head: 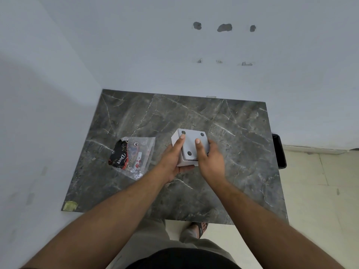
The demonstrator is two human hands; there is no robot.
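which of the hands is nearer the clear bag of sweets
Left. The left hand grips the grey box beside the clear bag; the right hand grips the box's other side, farther from the bag.

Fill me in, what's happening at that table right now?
A person holds a light grey square plastic box with dark round pads in both hands over the dark grey marbled tabletop. The left hand grips its left side and the right hand its right side, each with fingers laid on the top face. A clear plastic bag of small packets lies untouched on the tabletop beside the left hand.
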